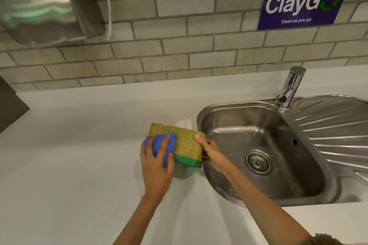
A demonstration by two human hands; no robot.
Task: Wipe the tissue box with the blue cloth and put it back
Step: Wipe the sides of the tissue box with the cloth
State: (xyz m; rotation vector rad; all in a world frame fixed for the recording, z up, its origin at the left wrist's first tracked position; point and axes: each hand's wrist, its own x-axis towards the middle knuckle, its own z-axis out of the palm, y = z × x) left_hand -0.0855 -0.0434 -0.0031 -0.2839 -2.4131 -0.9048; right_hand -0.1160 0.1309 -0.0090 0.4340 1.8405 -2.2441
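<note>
The tissue box is glittery gold with a green band along its near lower edge, and a white tissue sticks out behind it. It is tilted toward me just above the white counter, left of the sink. My right hand grips its right end, thumb on the gold face. My left hand presses the bunched blue cloth against the box's left part, fingers spread over the cloth. The box's far side is hidden.
A steel sink with a drain and ribbed drainboard lies right beside the box, with a chrome tap behind it. A steel wall dispenser with a white cable hangs at upper left. A purple ClayGo sign is on the brick wall.
</note>
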